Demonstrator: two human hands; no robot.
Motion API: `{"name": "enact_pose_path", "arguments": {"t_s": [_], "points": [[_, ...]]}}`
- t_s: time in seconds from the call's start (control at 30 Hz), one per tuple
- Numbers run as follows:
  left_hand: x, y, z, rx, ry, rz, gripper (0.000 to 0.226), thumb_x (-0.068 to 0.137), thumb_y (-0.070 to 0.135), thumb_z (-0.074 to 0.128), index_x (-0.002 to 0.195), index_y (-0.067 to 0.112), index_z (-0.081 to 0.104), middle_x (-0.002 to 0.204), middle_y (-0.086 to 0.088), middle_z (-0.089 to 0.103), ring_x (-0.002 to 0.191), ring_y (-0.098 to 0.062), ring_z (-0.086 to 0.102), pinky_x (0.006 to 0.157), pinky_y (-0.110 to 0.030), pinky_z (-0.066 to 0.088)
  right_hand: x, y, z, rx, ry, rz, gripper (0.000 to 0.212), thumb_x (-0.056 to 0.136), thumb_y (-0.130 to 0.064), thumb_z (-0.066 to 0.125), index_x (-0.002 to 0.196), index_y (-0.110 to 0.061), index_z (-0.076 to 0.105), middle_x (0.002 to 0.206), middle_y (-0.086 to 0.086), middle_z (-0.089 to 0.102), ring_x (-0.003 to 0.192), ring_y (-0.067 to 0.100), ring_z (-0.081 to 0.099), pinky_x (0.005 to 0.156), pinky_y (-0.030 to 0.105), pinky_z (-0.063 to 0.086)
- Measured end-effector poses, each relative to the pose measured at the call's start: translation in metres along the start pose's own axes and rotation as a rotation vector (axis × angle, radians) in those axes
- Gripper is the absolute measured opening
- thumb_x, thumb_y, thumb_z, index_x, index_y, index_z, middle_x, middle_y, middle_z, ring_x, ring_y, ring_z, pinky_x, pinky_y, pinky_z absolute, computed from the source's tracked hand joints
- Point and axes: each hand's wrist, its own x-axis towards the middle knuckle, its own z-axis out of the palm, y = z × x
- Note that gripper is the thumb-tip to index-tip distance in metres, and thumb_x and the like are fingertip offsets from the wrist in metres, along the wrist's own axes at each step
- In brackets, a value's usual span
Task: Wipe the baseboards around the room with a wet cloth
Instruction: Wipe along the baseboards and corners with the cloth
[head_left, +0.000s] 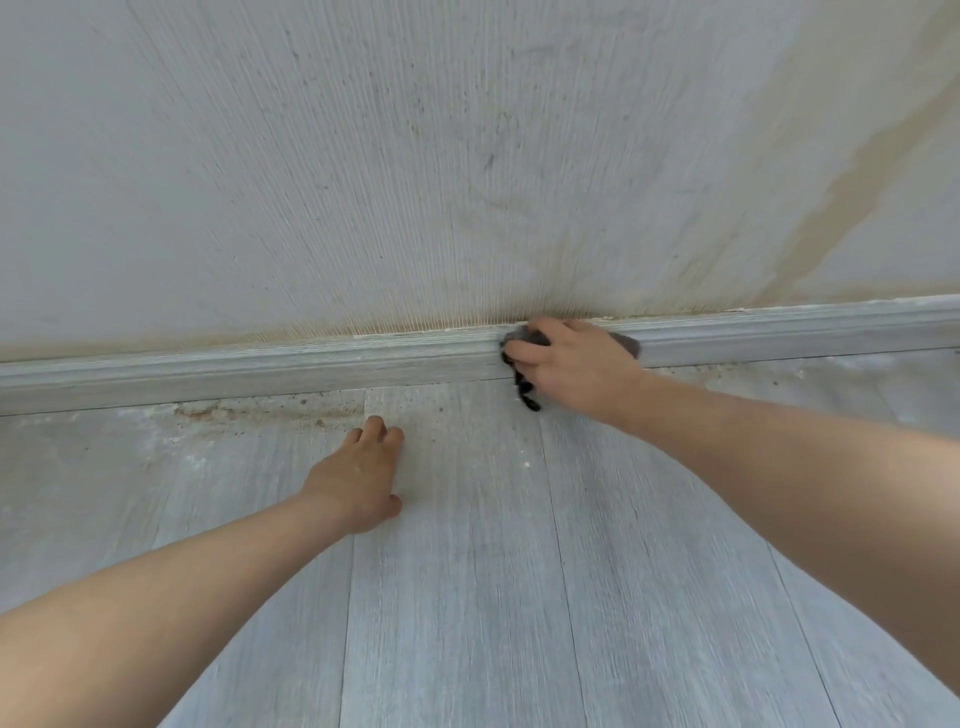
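Observation:
A grey moulded baseboard (260, 366) runs across the view where the wall meets the floor. My right hand (571, 364) grips a dark grey cloth (626, 343) and presses it against the baseboard, right of centre. A dark corner of the cloth hangs down to the floor under the hand. My left hand (363, 475) lies on the floor in front of the baseboard, palm down, fingers bent at the tips, holding nothing.
The textured white wall (415, 156) above has yellowish stains, strongest at the right. Grey plank flooring (467, 597) fills the lower view. A strip of brownish dirt (260, 413) lies on the floor along the baseboard, left of my left hand.

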Motion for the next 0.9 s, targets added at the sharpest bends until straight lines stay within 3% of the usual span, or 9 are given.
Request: {"name": "enact_pose_path", "arguments": {"t_s": [0.13,0.23,0.33,0.4,0.47,0.57,0.7,0.8,0.9], "points": [[0.003,0.012,-0.006,0.02,0.029,0.068,0.059,0.086,0.03,0.061,0.135,0.016,0.03,0.13,0.001,0.028,0.117,-0.017,0.036,0.077,-0.026,0.046,0.021,-0.009,-0.016,0.019,-0.042,0.002,0.016,0.056,-0.023,0.084,0.067,-0.024,0.073,0.1,-0.011,0.062,0.092,0.021,0.06,0.053,0.026,0.047],[0.005,0.021,-0.007,0.007,0.04,0.094,0.058,0.087,0.028,0.061,0.136,0.016,0.031,0.131,0.001,0.027,0.118,-0.017,0.035,0.079,-0.026,0.045,-0.006,0.0,-0.013,0.013,-0.156,0.099,0.02,0.074,-0.015,0.075,0.094,-0.015,0.071,0.123,-0.005,0.052,0.112,0.027,0.049,0.066,0.033,0.05],[0.005,0.027,-0.006,-0.014,0.043,0.112,0.058,0.087,0.027,0.061,0.136,0.016,0.031,0.131,0.0,0.027,0.117,-0.017,0.035,0.081,-0.028,0.047,-0.039,0.016,-0.008,-0.029,-0.237,0.225,0.02,0.067,-0.015,0.082,0.084,-0.016,0.071,0.119,-0.006,0.053,0.103,0.027,0.052,0.049,0.026,0.038],[0.005,0.031,-0.006,-0.016,0.046,0.129,0.059,0.087,0.025,0.06,0.137,0.016,0.03,0.132,0.0,0.027,0.118,-0.017,0.034,0.081,-0.028,0.047,-0.051,0.02,-0.005,-0.064,-0.319,0.279,0.02,0.063,-0.016,0.085,0.077,-0.018,0.071,0.114,-0.007,0.055,0.097,0.025,0.054,0.047,0.023,0.031],[0.005,0.036,-0.01,-0.013,0.069,0.147,0.059,0.088,0.025,0.059,0.138,0.016,0.029,0.134,0.001,0.026,0.119,-0.017,0.034,0.081,-0.028,0.047,-0.049,0.017,-0.01,-0.02,-0.317,0.331,0.021,0.057,-0.015,0.088,0.068,-0.015,0.069,0.105,-0.005,0.058,0.09,0.025,0.056,0.045,0.021,0.029],[0.007,0.04,-0.017,-0.02,0.127,0.164,0.059,0.088,0.023,0.057,0.139,0.017,0.028,0.135,0.001,0.027,0.12,-0.017,0.034,0.082,-0.029,0.049,-0.021,0.0,-0.01,0.072,-0.215,0.256,0.02,0.063,-0.009,0.084,0.076,-0.01,0.07,0.11,-0.001,0.056,0.096,0.03,0.054,0.045,0.024,0.037],[0.013,0.049,-0.027,-0.042,0.195,0.18,0.059,0.088,0.021,0.056,0.139,0.018,0.028,0.134,0.001,0.028,0.122,-0.016,0.033,0.08,-0.027,0.045,0.006,-0.012,-0.008,0.102,-0.113,0.137,0.029,0.04,-0.012,0.092,0.055,-0.014,0.067,0.088,-0.003,0.061,0.076,0.025,0.058,0.036,0.018,0.029],[0.019,0.056,-0.028,-0.053,0.216,0.168,0.059,0.088,0.02,0.057,0.139,0.017,0.029,0.135,0.001,0.029,0.123,-0.016,0.032,0.082,-0.028,0.046,-0.001,-0.009,0.003,0.026,-0.171,0.134,0.028,0.044,-0.019,0.092,0.06,-0.02,0.069,0.098,-0.006,0.061,0.087,0.022,0.056,0.037,0.018,0.029],[0.027,0.071,-0.026,-0.06,0.236,0.175,0.059,0.087,0.02,0.057,0.139,0.017,0.03,0.136,0.001,0.029,0.124,-0.017,0.032,0.083,-0.027,0.045,-0.035,0.008,0.012,0.094,-0.164,0.272,0.034,0.04,-0.012,0.092,0.064,-0.015,0.068,0.1,0.0,0.061,0.09,0.027,0.049,0.037,0.021,0.034]]}}
